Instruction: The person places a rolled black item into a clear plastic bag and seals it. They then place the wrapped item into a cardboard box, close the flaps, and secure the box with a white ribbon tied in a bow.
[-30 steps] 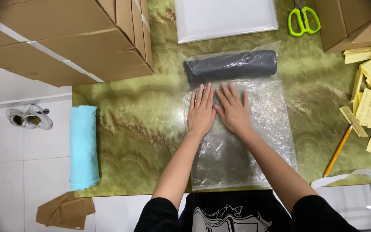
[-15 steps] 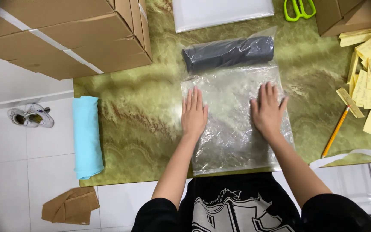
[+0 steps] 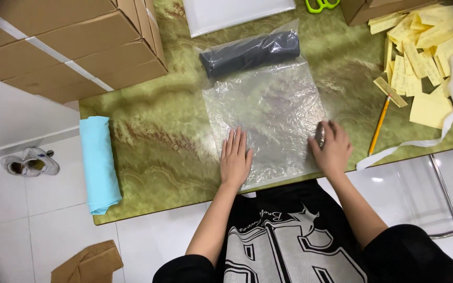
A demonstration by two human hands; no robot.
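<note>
Your clear bag point(image 3: 268, 112) lies flat at frame centre, a dark grey roll point(image 3: 250, 52) inside its top end.
</note>
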